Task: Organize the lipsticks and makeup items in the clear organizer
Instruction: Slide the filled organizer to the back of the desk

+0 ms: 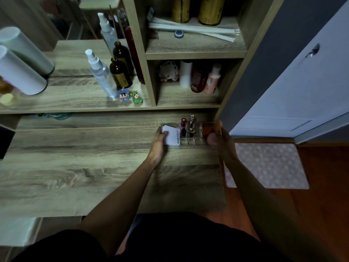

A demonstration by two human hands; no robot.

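Nearest, both forearms reach up-frame across tabletop point(75, 176). Left hand point(159, 143) clasps white sachet point(172, 136) at left end of clear organizer point(190, 143), likely seating it. Right hand point(223, 143) curls round organizer's right end, steadying; orange sponge point(219, 125) by fingertips. Lipstick point(183, 127) upright in rear slot, right of centre.

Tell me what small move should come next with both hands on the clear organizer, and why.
Probably slide the clear organizer a little toward the body before sorting. The left hand grips its left end by the white packet, the right hand its right end, and it sits far back at the desk's right edge, where the lipstick slots are dim.
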